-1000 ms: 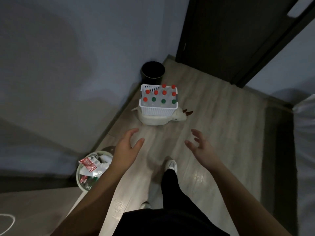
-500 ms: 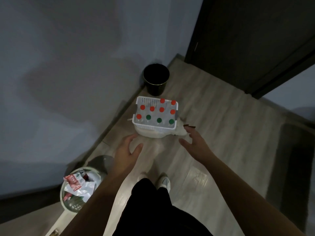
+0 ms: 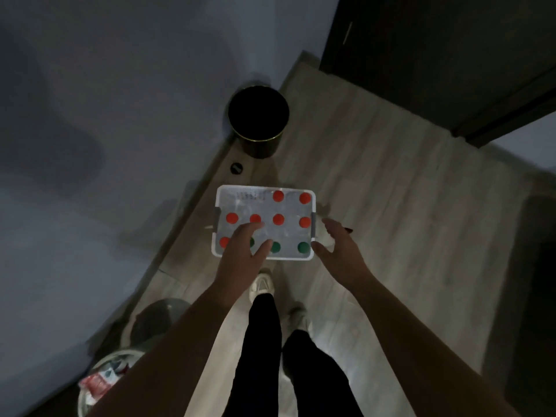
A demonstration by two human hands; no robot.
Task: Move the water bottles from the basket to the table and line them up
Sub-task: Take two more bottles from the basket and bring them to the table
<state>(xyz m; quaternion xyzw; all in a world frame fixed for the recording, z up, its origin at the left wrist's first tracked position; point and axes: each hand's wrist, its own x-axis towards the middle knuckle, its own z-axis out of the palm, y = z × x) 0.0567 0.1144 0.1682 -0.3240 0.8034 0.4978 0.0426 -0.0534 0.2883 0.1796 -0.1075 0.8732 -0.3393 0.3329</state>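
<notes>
White basket (image 3: 288,257) on floor (image 3: 391,206) by wall (image 3: 120,145); water bottles (image 3: 278,219) upright inside (red and green caps (image 3: 304,247)). Your left hand (image 3: 243,252) over basket's near-left bottles, fingers (image 3: 249,228) spread, gripping nothing. Your right hand (image 3: 340,251) just beside basket's right edge, fingers spread too. Black bin (image 3: 258,121) beyond.

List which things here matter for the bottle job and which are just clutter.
Job: basket; water bottles with red and green caps; left hand over the caps; right hand at the basket's right edge.
Lying about: black bin; clear bin with wrappers; dark door.
</notes>
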